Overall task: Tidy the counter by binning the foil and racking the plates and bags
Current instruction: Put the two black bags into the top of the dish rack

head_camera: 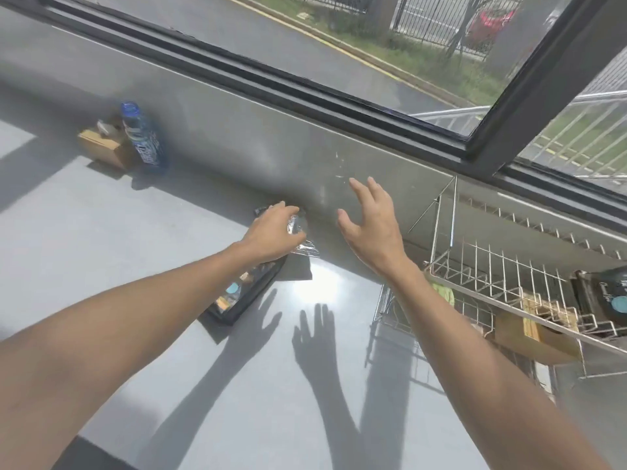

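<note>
Step in hand: gathering the foil [300, 232] off the counter [101, 239], judged from the left hand's reach.
Left hand [271, 234]: palm down, fingers curled over the crumpled foil and closing on it; whether the grip is firm yet is hard to tell, since the hand hides most of the sheet.
Right hand [371, 228]: empty, fingers spread, raised above the counter just right of the foil and touching nothing.
Foil position: at the back of the counter against the grey upstand under the window [339, 62], its lower edge lying over the far end of a black tray [244, 296].
Black tray: slanted on the counter beneath the left wrist, with small items inside that are too blurred to name.
Doing it well: bunch the foil into the palm so no loose flap trails, and lift straight up so the tray below is not dragged; the free right hand could steady the tray.
Edges: the upstand blocks any push forward; the wire rack [492, 276] stands close on the right, its upright corner near the right forearm.
Open room: the counter toward the viewer and to the left is bare and wide.
Far left: a blue bottle [144, 137] and a brown box [101, 147], well apart from the hands.
Bin: not in view.
</note>
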